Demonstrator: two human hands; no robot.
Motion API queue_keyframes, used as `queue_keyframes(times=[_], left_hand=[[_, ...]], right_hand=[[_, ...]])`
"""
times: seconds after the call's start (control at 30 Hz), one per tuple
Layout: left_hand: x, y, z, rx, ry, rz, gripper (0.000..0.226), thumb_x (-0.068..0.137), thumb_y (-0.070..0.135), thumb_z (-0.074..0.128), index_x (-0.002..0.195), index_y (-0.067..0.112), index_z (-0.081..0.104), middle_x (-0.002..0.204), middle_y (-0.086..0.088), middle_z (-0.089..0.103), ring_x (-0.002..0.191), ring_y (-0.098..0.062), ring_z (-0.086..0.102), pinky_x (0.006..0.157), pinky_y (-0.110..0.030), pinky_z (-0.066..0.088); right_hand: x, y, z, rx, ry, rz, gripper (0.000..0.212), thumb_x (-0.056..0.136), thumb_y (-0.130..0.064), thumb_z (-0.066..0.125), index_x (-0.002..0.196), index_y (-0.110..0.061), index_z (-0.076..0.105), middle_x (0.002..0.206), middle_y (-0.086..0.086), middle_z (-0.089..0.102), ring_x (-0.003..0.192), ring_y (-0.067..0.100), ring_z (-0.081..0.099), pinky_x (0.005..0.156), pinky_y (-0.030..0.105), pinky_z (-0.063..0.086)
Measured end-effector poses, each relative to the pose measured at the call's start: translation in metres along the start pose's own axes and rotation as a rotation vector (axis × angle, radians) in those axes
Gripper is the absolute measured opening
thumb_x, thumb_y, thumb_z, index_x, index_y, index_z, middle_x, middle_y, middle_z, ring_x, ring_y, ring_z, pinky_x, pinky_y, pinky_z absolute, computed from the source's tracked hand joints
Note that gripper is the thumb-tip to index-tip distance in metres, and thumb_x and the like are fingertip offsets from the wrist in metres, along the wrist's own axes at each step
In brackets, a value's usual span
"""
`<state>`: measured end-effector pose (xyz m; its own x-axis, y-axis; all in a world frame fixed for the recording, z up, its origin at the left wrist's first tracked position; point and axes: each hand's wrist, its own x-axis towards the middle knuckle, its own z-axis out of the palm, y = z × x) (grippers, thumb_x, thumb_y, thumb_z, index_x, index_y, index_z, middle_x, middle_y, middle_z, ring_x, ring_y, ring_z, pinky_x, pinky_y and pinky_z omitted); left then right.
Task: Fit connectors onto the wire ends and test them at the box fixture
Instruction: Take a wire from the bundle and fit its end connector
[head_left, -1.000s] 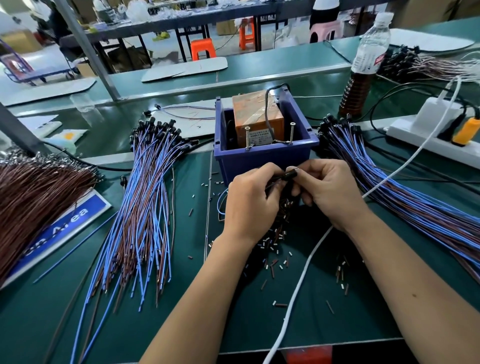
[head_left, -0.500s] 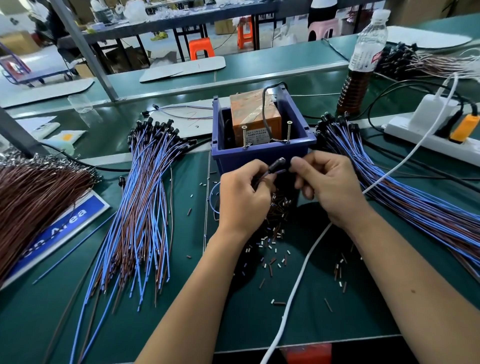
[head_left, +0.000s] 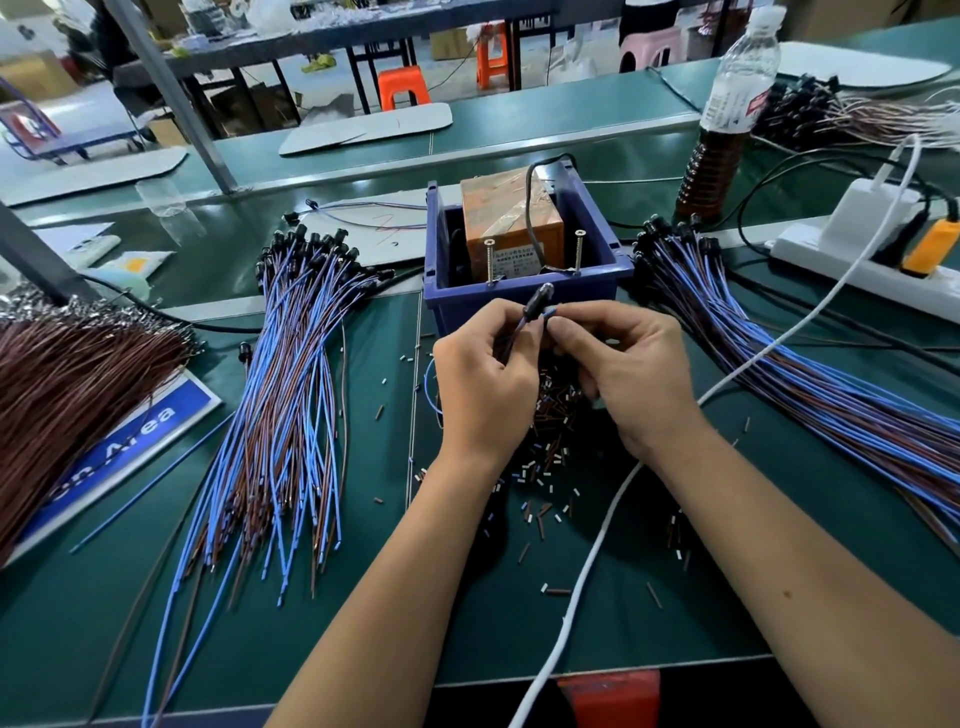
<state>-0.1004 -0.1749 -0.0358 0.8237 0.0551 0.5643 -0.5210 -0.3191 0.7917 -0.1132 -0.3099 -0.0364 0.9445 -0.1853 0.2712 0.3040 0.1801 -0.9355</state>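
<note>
Head view, nearest first: a white cable (head_left: 582, 571) runs up across the dark green desk (head_left: 467, 623), past a scatter of small cut brown and white sleeve pieces (head_left: 545, 467). Above them the left hand (head_left: 480, 387) curls its fingers round a thin blue-and-brown wire pair (head_left: 514, 335), while the right hand (head_left: 631, 371) pinches the same wire just below its black cylindrical connector (head_left: 535, 300), which points up toward the box; whether the connector is fully seated is hard to tell at this size. Just beyond the hands stands the blue plastic box fixture (head_left: 452, 291), holding an orange taped block (head_left: 511, 218) and two upright screws (head_left: 489, 260). Left of the box fans a bundle of blue and brown wires with black connectors (head_left: 291, 374); a similar bundle (head_left: 805, 374) lies to the right. Farther back stand a clear plastic bottle of dark liquid (head_left: 727, 119) and a white power strip (head_left: 857, 260).
</note>
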Motion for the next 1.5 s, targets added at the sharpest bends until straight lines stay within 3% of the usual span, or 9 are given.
queue_keyframes(times=[0.17, 0.33, 0.47, 0.6, 0.73, 0.83, 1.0, 1.23, 1.5], left_hand=[[-0.002, 0.004, 0.002, 0.097, -0.007, 0.088, 0.01, 0.095, 0.012, 0.067, 0.088, 0.011, 0.073, 0.074, 0.004, 0.068, 0.067, -0.015, 0.061, 0.062, -0.036, 0.051], [-0.001, 0.006, -0.002, 0.236, 0.182, 0.248, 0.007, 0.09, 0.003, 0.072, 0.091, 0.007, 0.077, 0.089, -0.001, 0.064, 0.077, -0.012, 0.058, 0.069, -0.019, 0.045], [0.0, 0.008, -0.006, 0.222, 0.338, 0.272, 0.012, 0.089, -0.003, 0.072, 0.092, 0.007, 0.079, 0.086, -0.001, 0.068, 0.074, -0.008, 0.057, 0.068, -0.014, 0.041], [0.003, 0.01, -0.01, 0.21, 0.456, 0.257, 0.006, 0.095, 0.007, 0.07, 0.097, 0.006, 0.075, 0.081, 0.002, 0.073, 0.067, -0.009, 0.061, 0.064, -0.019, 0.046], [0.007, 0.011, -0.011, 0.145, 0.535, 0.141, 0.013, 0.099, 0.018, 0.067, 0.094, 0.008, 0.073, 0.073, 0.005, 0.072, 0.064, -0.012, 0.066, 0.063, -0.031, 0.055], [0.008, 0.01, -0.011, 0.135, 0.533, 0.068, 0.013, 0.097, 0.022, 0.068, 0.089, 0.013, 0.074, 0.069, 0.008, 0.07, 0.064, -0.008, 0.065, 0.069, -0.016, 0.051], [0.009, 0.003, -0.01, 0.131, 0.449, 0.027, 0.023, 0.098, 0.026, 0.067, 0.082, 0.01, 0.072, 0.064, 0.001, 0.065, 0.06, -0.024, 0.06, 0.06, -0.045, 0.052], [0.01, 0.0, -0.009, 0.111, 0.409, 0.016, 0.033, 0.099, 0.033, 0.064, 0.07, 0.018, 0.063, 0.057, 0.014, 0.043, 0.052, -0.009, 0.037, 0.054, -0.028, 0.031], [0.01, 0.0, -0.008, 0.112, 0.418, 0.043, 0.03, 0.099, 0.031, 0.065, 0.072, 0.019, 0.064, 0.059, 0.014, 0.049, 0.054, -0.01, 0.045, 0.052, -0.032, 0.039]], right_hand=[[0.001, -0.001, -0.002, 0.012, 0.032, -0.02, 0.007, 0.094, -0.002, 0.073, 0.095, -0.006, 0.079, 0.068, -0.005, 0.073, 0.048, 0.001, 0.054, 0.046, 0.013, 0.041], [0.003, -0.004, -0.007, 0.001, 0.043, -0.052, 0.013, 0.097, -0.011, 0.072, 0.089, -0.018, 0.077, 0.074, 0.005, 0.067, 0.045, 0.012, 0.044, 0.042, 0.024, 0.034], [0.002, -0.005, -0.007, -0.023, 0.002, -0.094, 0.012, 0.105, -0.014, 0.058, 0.094, -0.011, 0.062, 0.094, 0.009, 0.077, 0.044, 0.019, 0.049, 0.041, 0.025, 0.037], [0.0, -0.005, -0.002, -0.135, 0.05, -0.18, 0.013, 0.107, -0.014, 0.055, 0.098, -0.006, 0.059, 0.085, 0.01, 0.076, 0.043, 0.02, 0.051, 0.043, 0.025, 0.04], [0.002, -0.004, -0.001, -0.326, 0.287, -0.303, 0.012, 0.104, -0.018, 0.061, 0.097, -0.011, 0.069, 0.076, 0.0, 0.071, 0.06, 0.014, 0.062, 0.06, 0.028, 0.05], [0.006, -0.008, 0.001, -0.436, 0.395, -0.381, 0.011, 0.101, -0.017, 0.062, 0.098, -0.016, 0.072, 0.077, -0.008, 0.071, 0.072, 0.009, 0.069, 0.07, 0.025, 0.055], [0.01, -0.01, 0.009, -0.571, 0.395, -0.472, 0.016, 0.099, -0.017, 0.064, 0.099, -0.01, 0.079, 0.082, -0.003, 0.075, 0.076, 0.011, 0.071, 0.072, 0.031, 0.059], [0.011, -0.013, 0.01, -0.581, 0.363, -0.485, 0.017, 0.101, -0.015, 0.064, 0.103, -0.008, 0.079, 0.084, -0.004, 0.075, 0.074, 0.005, 0.073, 0.07, 0.024, 0.058], [0.009, -0.016, 0.01, -0.585, 0.352, -0.472, 0.017, 0.101, -0.015, 0.064, 0.104, -0.008, 0.079, 0.084, -0.005, 0.074, 0.075, 0.002, 0.072, 0.071, 0.02, 0.056]])
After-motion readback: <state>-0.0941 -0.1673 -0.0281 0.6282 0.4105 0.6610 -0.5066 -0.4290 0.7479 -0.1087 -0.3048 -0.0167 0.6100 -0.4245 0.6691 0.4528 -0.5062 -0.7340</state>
